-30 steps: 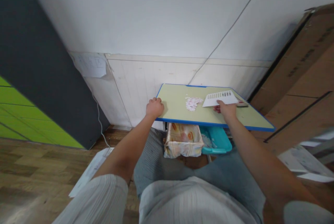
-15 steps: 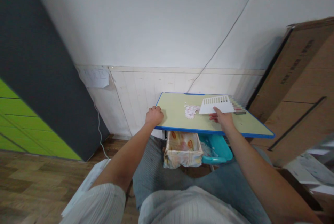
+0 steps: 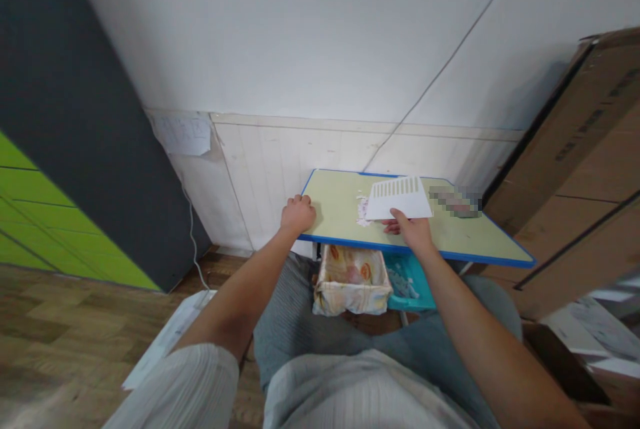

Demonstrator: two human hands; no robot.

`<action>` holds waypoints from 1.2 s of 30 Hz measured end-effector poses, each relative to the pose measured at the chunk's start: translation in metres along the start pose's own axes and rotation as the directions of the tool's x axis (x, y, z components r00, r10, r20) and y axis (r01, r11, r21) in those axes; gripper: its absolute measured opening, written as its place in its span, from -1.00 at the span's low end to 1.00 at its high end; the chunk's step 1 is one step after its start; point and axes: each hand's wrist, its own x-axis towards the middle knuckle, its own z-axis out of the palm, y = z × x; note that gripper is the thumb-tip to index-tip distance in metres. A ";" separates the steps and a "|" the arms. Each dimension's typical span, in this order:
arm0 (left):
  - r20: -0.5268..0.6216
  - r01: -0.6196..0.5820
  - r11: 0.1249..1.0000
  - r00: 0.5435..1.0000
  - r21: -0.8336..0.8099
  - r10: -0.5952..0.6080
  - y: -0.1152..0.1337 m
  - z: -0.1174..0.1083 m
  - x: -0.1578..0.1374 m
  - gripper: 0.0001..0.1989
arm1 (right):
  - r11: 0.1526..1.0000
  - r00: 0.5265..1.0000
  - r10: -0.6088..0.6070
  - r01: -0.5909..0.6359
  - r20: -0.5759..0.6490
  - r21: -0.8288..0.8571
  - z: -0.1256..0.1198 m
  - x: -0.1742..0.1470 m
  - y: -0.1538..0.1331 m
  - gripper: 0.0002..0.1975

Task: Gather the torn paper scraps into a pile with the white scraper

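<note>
My right hand [image 3: 411, 229] pinches a white card with a row of narrow slots [image 3: 400, 205] by its near edge, thumb on top and fingers underneath. The card is above the small yellow-green table [image 3: 335, 215] and partly covers a pile of small pinkish-white paper pieces [image 3: 362, 210]. At the table's left front edge, my left hand [image 3: 299, 214] rests with its fingers curled over the blue rim; its thumb is hidden. A pixelated object [image 3: 457, 202] lies on the tabletop to the right of the card.
Beneath the table stand a cloth-lined basket [image 3: 350, 302] and a turquoise bin [image 3: 420, 295] with pale scraps inside. Large cardboard boxes [image 3: 575, 175] lean at the right. A dark cabinet [image 3: 100, 149] with green drawers is at the left. One cable [image 3: 445, 62] runs down the wall behind.
My right hand has moved the slotted card left, over part of the paper pieces and away from the pixelated object. My left hand stays at the table edge. The view has shifted slightly.
</note>
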 end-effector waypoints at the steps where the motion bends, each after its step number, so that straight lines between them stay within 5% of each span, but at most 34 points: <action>1: 0.001 0.003 1.000 1.000 -0.005 -0.003 0.000 0.000 0.000 -0.61 | 1.000 1.000 -0.005 0.005 0.000 0.003 0.000 -0.001 -0.001 -0.81; 36: 0.027 0.028 0.999 0.999 -0.015 -0.027 0.000 -0.002 -0.001 -0.61 | 0.999 0.998 -0.054 0.054 -0.040 -0.003 -0.006 0.002 0.007 -0.66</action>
